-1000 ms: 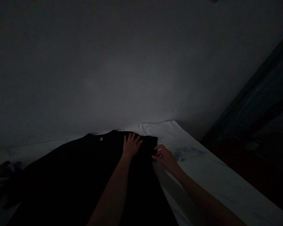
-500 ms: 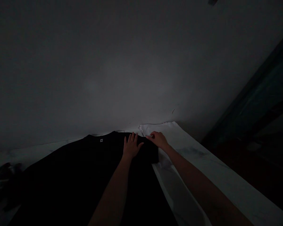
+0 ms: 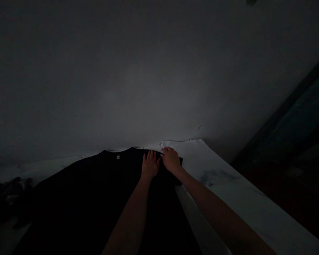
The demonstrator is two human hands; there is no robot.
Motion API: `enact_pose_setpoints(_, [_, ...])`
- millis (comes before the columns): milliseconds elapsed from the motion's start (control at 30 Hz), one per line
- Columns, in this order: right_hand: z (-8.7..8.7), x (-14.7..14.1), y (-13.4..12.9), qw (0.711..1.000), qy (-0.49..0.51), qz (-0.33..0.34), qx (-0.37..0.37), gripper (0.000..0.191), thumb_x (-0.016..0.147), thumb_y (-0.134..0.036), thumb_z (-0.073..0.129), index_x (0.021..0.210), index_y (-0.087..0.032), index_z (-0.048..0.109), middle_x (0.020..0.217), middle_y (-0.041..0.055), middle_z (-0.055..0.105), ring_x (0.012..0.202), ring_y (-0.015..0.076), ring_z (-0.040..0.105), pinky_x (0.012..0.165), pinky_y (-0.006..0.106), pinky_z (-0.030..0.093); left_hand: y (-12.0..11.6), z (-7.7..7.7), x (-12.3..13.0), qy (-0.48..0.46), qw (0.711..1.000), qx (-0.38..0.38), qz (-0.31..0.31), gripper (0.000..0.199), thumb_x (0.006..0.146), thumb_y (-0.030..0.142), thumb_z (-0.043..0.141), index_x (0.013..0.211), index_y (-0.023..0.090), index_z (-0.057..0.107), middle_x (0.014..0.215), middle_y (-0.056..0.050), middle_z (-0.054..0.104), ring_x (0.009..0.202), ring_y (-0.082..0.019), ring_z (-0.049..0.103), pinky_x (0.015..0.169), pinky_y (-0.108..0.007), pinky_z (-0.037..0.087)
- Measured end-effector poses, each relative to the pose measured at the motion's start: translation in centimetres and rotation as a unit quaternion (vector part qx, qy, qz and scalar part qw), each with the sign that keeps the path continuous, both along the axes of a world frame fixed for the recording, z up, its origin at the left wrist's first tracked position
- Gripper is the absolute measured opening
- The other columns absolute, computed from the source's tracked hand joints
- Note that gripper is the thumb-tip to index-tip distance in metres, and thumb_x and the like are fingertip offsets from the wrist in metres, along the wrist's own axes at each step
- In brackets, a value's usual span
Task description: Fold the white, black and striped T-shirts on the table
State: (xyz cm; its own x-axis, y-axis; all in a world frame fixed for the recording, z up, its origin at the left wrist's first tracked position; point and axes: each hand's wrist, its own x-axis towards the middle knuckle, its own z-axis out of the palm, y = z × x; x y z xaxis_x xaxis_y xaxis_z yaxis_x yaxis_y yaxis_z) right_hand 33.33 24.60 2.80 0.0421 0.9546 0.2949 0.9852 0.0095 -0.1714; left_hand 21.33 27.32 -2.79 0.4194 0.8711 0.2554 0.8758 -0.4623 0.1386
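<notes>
A black T-shirt [image 3: 95, 191] lies spread out, its neckline towards the wall and a small pale label inside the collar. My left hand [image 3: 150, 165] rests flat on it near the shoulder at the right, fingers stretched out. Just beside it, my right hand [image 3: 171, 160] lies over the shoulder edge by the sleeve, palm down, its fingers slightly bent and pointing left. No cloth shows pinched between those fingers. The sleeve's end sticks out beyond the right wrist.
The shirt is on a pale marbled tabletop [image 3: 228, 187], against a grey wall [image 3: 149, 88]. White folded cloth or sheeting [image 3: 186, 146] sits at the far right corner. Dark, unclear items [image 3: 12, 196] are at the left. The table's right edge drops to a dark floor.
My right hand has moved left from the sleeve, out of a pinch, onto the shoulder next to my left hand. My left hand stays on the shirt. The view has shifted slightly.
</notes>
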Motion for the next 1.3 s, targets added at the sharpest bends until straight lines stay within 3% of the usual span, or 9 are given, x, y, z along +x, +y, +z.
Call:
enact_pose_setpoints(167, [-3.4, -2.6, -1.9, 0.991, 0.024, 0.101, -0.083, 0.050, 0.102, -0.035, 0.027, 0.149, -0.022, 0.041, 0.152, 0.0115, 0.044, 0.141, 0.0262, 0.037, 0.110, 0.046, 0.033, 1.2, 0.0, -0.5, -0.167, 0.981, -0.095, -0.024, 0.060, 0.087, 0.009, 0.042, 0.146, 0.017, 0.045, 0.156, -0.010, 0.037, 0.147, -0.024, 0.027, 0.123, -0.047, 0.016])
enact_pose_setpoints(367, [-1.5, -2.3, -3.4, 0.988, -0.084, -0.058, -0.114, 0.055, 0.098, -0.032, 0.039, 0.144, -0.002, 0.046, 0.153, 0.0262, 0.036, 0.143, 0.0394, 0.030, 0.115, 0.057, 0.018, 1.2, 2.3, -2.8, -0.269, 0.958, -0.102, 0.003, 0.059, 0.082, 0.000, 0.038, 0.137, 0.015, 0.055, 0.135, -0.008, 0.063, 0.125, -0.015, 0.058, 0.112, -0.033, 0.040])
enact_pose_setpoints(500, [-0.7, -8.6, -3.4, 0.992, -0.057, 0.058, -0.093, 0.053, 0.099, -0.028, 0.034, 0.144, -0.002, 0.046, 0.154, 0.0237, 0.036, 0.143, 0.0356, 0.032, 0.116, 0.050, 0.023, -1.4, 2.6, -9.0, -0.252, 0.965, -0.048, 0.059, 0.049, 0.086, 0.007, 0.047, 0.133, 0.016, 0.058, 0.135, -0.011, 0.062, 0.127, -0.021, 0.056, 0.114, -0.040, 0.038])
enact_pose_setpoints(667, [-3.7, -16.1, -4.2, 0.974, 0.013, 0.204, -0.096, 0.061, 0.102, -0.046, 0.032, 0.151, -0.011, 0.036, 0.160, 0.0150, 0.027, 0.147, 0.0293, 0.025, 0.118, 0.049, 0.021, -4.8, 1.2, -19.9, -0.005, 0.987, 0.015, 0.163, 0.050, 0.097, 0.030, 0.043, 0.145, 0.019, 0.047, 0.153, -0.012, 0.042, 0.143, -0.032, 0.035, 0.117, -0.054, 0.025])
enact_pose_setpoints(867, [-4.7, -9.8, -4.2, 0.989, -0.017, 0.112, -0.092, 0.062, 0.101, -0.050, 0.031, 0.153, -0.017, 0.034, 0.161, 0.0126, 0.025, 0.148, 0.0301, 0.022, 0.119, 0.048, 0.016, -7.3, 2.0, -29.8, 0.105, 0.967, -0.018, 0.232, 0.054, 0.101, 0.038, 0.032, 0.152, 0.021, 0.036, 0.159, -0.011, 0.031, 0.145, -0.034, 0.030, 0.115, -0.054, 0.027])
enact_pose_setpoints(967, [-3.8, -8.3, -4.6, 0.996, -0.026, 0.029, -0.080, 0.064, 0.101, -0.044, 0.034, 0.150, -0.003, 0.037, 0.158, 0.0209, 0.028, 0.148, 0.0351, 0.018, 0.119, 0.051, 0.012, -9.1, 2.7, -29.3, 0.131, 0.958, -0.001, 0.253, 0.053, 0.101, 0.035, 0.031, 0.147, 0.013, 0.044, 0.155, -0.016, 0.037, 0.144, -0.035, 0.032, 0.116, -0.053, 0.024])
enact_pose_setpoints(1033, [-3.4, -10.5, -6.1, 0.998, -0.012, 0.011, -0.062, 0.063, 0.100, -0.041, 0.034, 0.147, 0.001, 0.039, 0.157, 0.0236, 0.029, 0.148, 0.0383, 0.016, 0.118, 0.055, 0.012, -10.9, 2.8, -26.5, 0.132, 0.964, 0.013, 0.229, 0.054, 0.100, 0.034, 0.032, 0.145, 0.009, 0.046, 0.154, -0.018, 0.039, 0.144, -0.035, 0.032, 0.117, -0.052, 0.024])
enact_pose_setpoints(1167, [-3.9, -18.0, -11.4, 0.989, 0.023, 0.125, -0.082, 0.055, 0.101, -0.032, 0.027, 0.149, -0.007, 0.039, 0.159, 0.0168, 0.029, 0.147, 0.0298, 0.024, 0.118, 0.050, 0.020, -16.2, 1.7, -21.0, 0.096, 0.991, 0.000, 0.096, 0.054, 0.100, 0.029, 0.027, 0.151, 0.015, 0.036, 0.158, -0.010, 0.034, 0.145, -0.028, 0.032, 0.117, -0.047, 0.029])
enact_pose_setpoints(1300, [-5.0, -18.6, -17.1, 0.982, 0.030, 0.174, -0.062, 0.057, 0.102, -0.040, 0.025, 0.151, -0.013, 0.037, 0.159, 0.0129, 0.030, 0.148, 0.0266, 0.023, 0.120, 0.049, 0.016, -21.4, 0.5, -23.4, 0.088, 0.993, -0.002, 0.079, 0.055, 0.101, 0.036, 0.028, 0.152, 0.019, 0.035, 0.159, -0.008, 0.032, 0.146, -0.028, 0.029, 0.118, -0.050, 0.026])
